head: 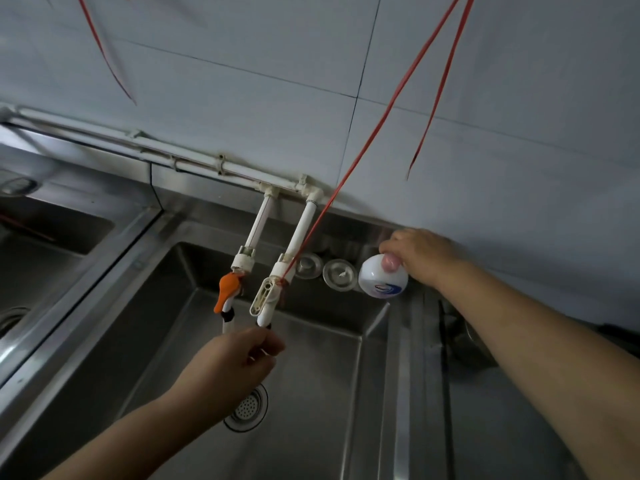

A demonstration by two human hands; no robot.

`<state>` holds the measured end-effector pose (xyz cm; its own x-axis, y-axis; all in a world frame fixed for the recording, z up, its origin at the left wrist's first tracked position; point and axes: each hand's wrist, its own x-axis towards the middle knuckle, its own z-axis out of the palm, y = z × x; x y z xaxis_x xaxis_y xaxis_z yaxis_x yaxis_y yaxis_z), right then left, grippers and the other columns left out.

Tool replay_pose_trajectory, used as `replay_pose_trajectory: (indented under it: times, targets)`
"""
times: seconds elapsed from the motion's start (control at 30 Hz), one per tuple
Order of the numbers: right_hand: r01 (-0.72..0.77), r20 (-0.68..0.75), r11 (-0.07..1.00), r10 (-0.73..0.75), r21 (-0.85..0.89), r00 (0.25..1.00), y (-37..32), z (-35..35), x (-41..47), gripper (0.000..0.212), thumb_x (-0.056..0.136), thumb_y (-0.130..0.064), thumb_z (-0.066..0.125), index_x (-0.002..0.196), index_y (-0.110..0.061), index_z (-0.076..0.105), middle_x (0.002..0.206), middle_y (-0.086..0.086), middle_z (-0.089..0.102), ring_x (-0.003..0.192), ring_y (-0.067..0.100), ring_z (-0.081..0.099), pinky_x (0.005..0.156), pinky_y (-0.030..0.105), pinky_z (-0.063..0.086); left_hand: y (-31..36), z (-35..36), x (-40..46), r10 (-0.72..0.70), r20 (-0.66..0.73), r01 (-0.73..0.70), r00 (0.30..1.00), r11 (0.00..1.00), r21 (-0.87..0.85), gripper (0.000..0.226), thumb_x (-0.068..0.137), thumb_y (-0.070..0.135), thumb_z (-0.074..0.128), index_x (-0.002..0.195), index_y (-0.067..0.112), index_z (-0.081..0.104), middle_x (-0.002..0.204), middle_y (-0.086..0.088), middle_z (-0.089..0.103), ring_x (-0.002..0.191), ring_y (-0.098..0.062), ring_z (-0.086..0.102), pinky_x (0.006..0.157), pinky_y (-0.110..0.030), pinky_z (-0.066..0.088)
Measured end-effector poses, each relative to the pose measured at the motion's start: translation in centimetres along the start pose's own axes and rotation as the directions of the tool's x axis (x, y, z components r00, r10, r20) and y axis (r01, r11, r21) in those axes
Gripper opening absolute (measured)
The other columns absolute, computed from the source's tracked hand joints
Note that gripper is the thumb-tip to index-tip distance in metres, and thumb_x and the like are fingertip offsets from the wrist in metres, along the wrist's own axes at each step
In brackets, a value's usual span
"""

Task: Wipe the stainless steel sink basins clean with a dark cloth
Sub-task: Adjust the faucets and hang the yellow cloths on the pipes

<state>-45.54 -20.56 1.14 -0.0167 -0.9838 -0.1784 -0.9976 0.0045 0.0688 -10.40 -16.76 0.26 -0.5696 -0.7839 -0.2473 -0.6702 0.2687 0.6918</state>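
Taps (242, 292), two; basins (311, 375), perhaps two.

two taps (249, 271) and a red string (346, 174) hang over the open basin (329, 393).

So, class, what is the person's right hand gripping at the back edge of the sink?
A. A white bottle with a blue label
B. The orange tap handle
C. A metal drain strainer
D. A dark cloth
A: the right hand curls round the top of a white bottle with a blue label, beside the two strainers on the ledge.

Hands (235, 355) at tap spout (264, 318), bottle (382, 277)
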Motion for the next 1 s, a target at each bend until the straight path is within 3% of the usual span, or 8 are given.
replay_pose_trajectory:
  times: [0.2,0.27,0.4,0.57,0.73,0.83,0.9,1.0]
  targets:
    - [0.004,-0.033,0.991,0.001,0.131,0.999,1.7,0.6,2.1,0.016,0.081,-0.029,0.059,0.096,-0.026,0.063,0.105,-0.002,0.055,0.097,0.022,0.051,0.076,0.030,0.040,-0.1,0.3,0.5,-0.022,-0.015,0.021,1.000,0.999,-0.026,0.022,0.088,0.023,0.061,0.093,0.044,0.061,0.091,0.024,0.064,0.084,0.010,0.058,0.075,-0.011,0.048]
    - [0.019,-0.049,0.995,-0.015,0.094,0.999,2.1,0.9,2.4,0.017,0.080,-0.029,0.060,0.097,-0.025,0.063,0.104,-0.001,0.055,0.097,0.023,0.051,0.076,0.029,0.040,-0.1,0.4,0.6,-0.027,-0.018,0.026,0.999,0.999,-0.031,0.023,0.088,0.022,0.061,0.094,0.044,0.062,0.092,0.025,0.064,0.086,0.010,0.059,0.078,-0.012,0.049]
    - [0.034,-0.075,0.999,-0.035,-0.024,0.997,2.2,1.7,2.4,0.034,0.079,-0.026,0.066,0.112,-0.028,0.059,0.111,0.000,0.055,0.100,0.023,0.052,0.077,0.026,0.039,-0.4,0.5,0.6,-0.036,-0.011,0.035,0.999,0.999,-0.034,0.022,0.089,0.021,0.060,0.097,0.041,0.062,0.093,0.022,0.064,0.087,0.007,0.060,0.080,-0.015,0.050]
    - [-0.051,-0.071,0.997,0.055,0.051,0.996,2.0,2.2,1.6,0.046,0.087,-0.030,0.059,0.131,-0.028,0.047,0.121,0.004,0.049,0.108,0.026,0.050,0.078,0.028,0.037,-0.9,0.6,0.6,-0.024,-0.010,0.024,1.000,0.999,-0.031,0.024,0.088,0.021,0.061,0.096,0.043,0.061,0.092,0.022,0.064,0.086,0.007,0.060,0.076,-0.011,0.048]
    - [-0.094,-0.100,0.992,0.086,-0.081,0.991,1.3,1.8,-0.6,0.072,0.085,-0.021,0.062,0.147,-0.024,0.024,0.139,0.006,0.042,0.122,0.026,0.043,0.094,0.037,0.043,-1.3,0.8,0.5,-0.005,-0.017,0.004,1.000,0.999,-0.041,0.023,0.087,0.020,0.062,0.094,0.042,0.062,0.095,0.022,0.066,0.087,0.007,0.060,0.080,-0.014,0.049]
    - [-0.075,-0.258,0.993,0.050,-0.086,0.965,-0.1,1.5,-2.4,0.065,0.078,-0.008,0.065,0.139,-0.016,0.042,0.129,0.010,0.054,0.112,0.031,0.052,0.087,0.041,0.044,-1.6,0.4,0.0,0.008,-0.015,-0.008,1.000,0.999,-0.032,0.022,0.088,0.021,0.062,0.095,0.042,0.061,0.096,0.021,0.065,0.087,0.005,0.060,0.079,-0.015,0.049]
    - [-0.025,-0.375,0.998,0.000,-0.061,0.927,-1.6,1.2,-3.9,0.052,0.071,-0.001,0.070,0.121,-0.011,0.060,0.118,0.011,0.062,0.099,0.035,0.061,0.079,0.042,0.049,-1.8,-0.1,-0.6,0.029,-0.012,-0.029,1.000,0.999,-0.016,0.022,0.088,0.022,0.061,0.094,0.043,0.060,0.095,0.021,0.064,0.085,0.005,0.060,0.078,-0.016,0.050]
    - [-0.029,-0.322,0.993,-0.009,-0.115,0.947,-5.2,1.0,-6.0,0.033,0.073,-0.006,0.068,0.105,-0.013,0.067,0.116,0.013,0.063,0.083,0.037,0.064,0.064,0.038,0.051,-2.4,-1.3,-1.9,0.045,-0.024,-0.045,0.999,0.999,0.019,0.021,0.088,0.023,0.060,0.097,0.041,0.061,0.092,0.022,0.062,0.085,0.005,0.058,0.080,-0.019,0.049]
